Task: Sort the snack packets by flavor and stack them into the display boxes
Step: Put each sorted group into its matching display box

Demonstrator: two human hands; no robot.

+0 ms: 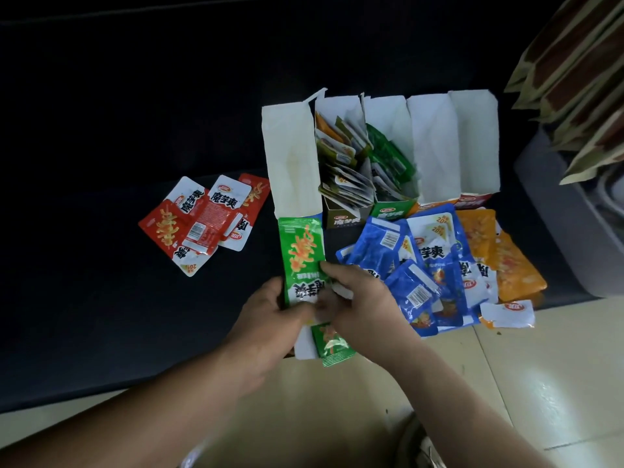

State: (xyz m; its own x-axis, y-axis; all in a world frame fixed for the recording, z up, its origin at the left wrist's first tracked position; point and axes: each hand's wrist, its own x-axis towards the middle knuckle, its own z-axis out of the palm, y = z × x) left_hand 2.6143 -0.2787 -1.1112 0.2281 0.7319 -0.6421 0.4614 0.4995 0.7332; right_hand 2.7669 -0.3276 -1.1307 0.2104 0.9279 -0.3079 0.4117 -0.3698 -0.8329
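Left hand [280, 315] and right hand [358, 298], fingers of both around the green packets [300, 251]; red packets [202, 224] well apart

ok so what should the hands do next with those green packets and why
Probably lift the green packets as one stack toward the green display box. The left hand and right hand both grip them together, and that box holds packets of the same green, so it looks like the matching flavor.

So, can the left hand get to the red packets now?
Probably yes for the path: nothing lies between the left hand and the red packets. But it grips the green packets, so it must release them first.
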